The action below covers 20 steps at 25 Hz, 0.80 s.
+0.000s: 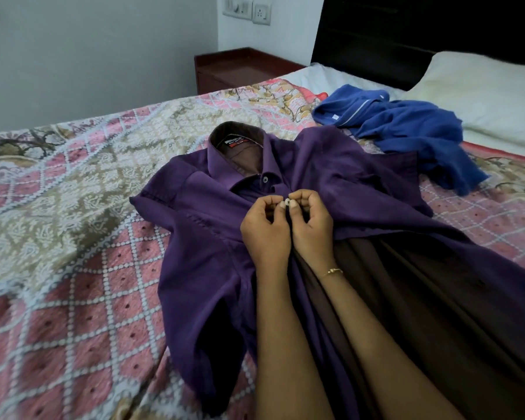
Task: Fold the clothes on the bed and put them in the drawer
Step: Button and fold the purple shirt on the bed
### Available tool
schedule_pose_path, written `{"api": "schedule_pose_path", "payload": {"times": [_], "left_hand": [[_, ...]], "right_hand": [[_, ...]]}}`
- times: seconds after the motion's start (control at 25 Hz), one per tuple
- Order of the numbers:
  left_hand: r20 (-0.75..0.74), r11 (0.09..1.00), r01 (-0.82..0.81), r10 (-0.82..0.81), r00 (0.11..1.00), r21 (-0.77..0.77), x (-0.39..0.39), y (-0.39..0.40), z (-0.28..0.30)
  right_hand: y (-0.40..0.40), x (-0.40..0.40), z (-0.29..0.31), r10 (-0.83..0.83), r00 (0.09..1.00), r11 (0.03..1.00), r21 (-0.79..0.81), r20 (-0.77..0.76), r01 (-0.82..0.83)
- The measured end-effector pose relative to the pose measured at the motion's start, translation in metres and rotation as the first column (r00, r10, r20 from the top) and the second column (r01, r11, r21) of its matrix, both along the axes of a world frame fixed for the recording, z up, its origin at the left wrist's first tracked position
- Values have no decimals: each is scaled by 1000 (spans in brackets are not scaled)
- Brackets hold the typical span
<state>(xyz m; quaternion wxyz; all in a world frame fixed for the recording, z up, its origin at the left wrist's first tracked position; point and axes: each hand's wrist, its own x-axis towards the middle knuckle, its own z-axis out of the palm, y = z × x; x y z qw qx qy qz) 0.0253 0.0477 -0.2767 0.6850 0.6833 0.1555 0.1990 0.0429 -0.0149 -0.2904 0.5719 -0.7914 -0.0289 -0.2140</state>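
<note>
Two hands together at the placket of the purple shirt (pixel 212 207), just below its collar (pixel 240 153). Left hand (pixel 264 228) with fingers curled, thumb and forefinger pinching the shirt's front edge; right hand (pixel 311 225) likewise curled and pinching the facing edge, thumb tips of both nearly touching. Whether a button sits between the fingertips: cannot tell. Thin gold bracelet (pixel 332 271) on the right wrist. Purple shirt spread face up in the middle of the bed (pixel 58 207), collar pointing toward the head end, one short sleeve lying out toward the bed's left side, lower front open and showing the dark brown inside. One fastened button (pixel 265 179) visible under the collar, and a label (pixel 236 141) inside the neck. Blue garment (pixel 406 128) crumpled and unfolded near the head end of the bed on the right side, just beside the purple shirt's shoulder and touching the white pillow (pixel 491 89). Patterned pink and beige bedcover under both garments. Dark headboard (pixel 406 31) behind the pillow, reddish bedside table (pixel 240 71) beyond the far corner of the bed, and wall switches (pixel 246 9) above it.
</note>
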Motion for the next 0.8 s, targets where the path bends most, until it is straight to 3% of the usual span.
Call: {"api": "schedule_pose_path", "payload": {"times": [0.2,0.32,0.44,0.48,0.6,0.68,0.8], "left_hand": [[-200,910,351,-310,930,221,-19,12,11],[-297,791,459,-362,884,403,-43,21,31],[-183,532,295,-254,950,794,-71,22,41],[-188,453,303,-281,941,839,-78,19,46],[-427,241,481,-245,870,843,-85,11,50],[-481,242,522,-210,851,818,-86,9,52],[-493,345,506,-132,860,791,-86,12,56]], "right_hand": [[-3,-12,5,-69,992,996,-60,-102,63],[-14,-27,24,-24,1000,930,-367,-10,19],[-39,-35,28,-114,992,741,-660,60,125],[-48,-41,31,-151,988,678,-725,21,119],[-67,-47,33,-280,960,557,-819,-30,137],[-75,-45,37,-279,959,565,-815,-47,124],[-79,-42,61,-231,970,683,-722,-70,111]]}}
